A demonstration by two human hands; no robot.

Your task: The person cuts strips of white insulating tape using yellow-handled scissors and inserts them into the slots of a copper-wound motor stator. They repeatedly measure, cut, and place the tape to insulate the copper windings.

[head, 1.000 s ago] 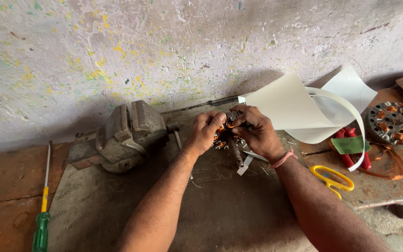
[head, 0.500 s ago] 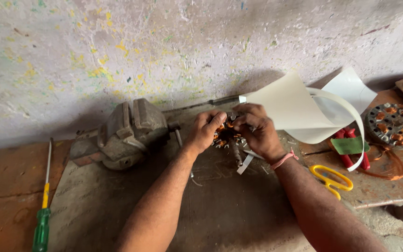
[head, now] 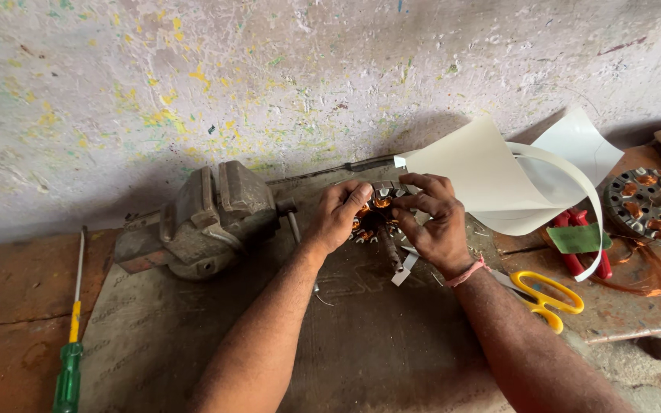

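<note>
Head view: nearest, a screwdriver [head: 70, 359] lies at the table's [head: 376, 359] left edge. Mid-table, left hand [head: 338, 214] and right hand [head: 434, 226] both close their grip on a stator [head: 376, 218]. Beyond-left sits a vise [head: 208, 214].

Both hands cover most of the copper-wound stator [head: 374, 218], so its windings barely show between the fingers [head: 422, 203]. The green-handled screwdriver [head: 68, 375] runs off the bottom edge. The second stator [head: 648, 206] is cut by the right edge.
</note>
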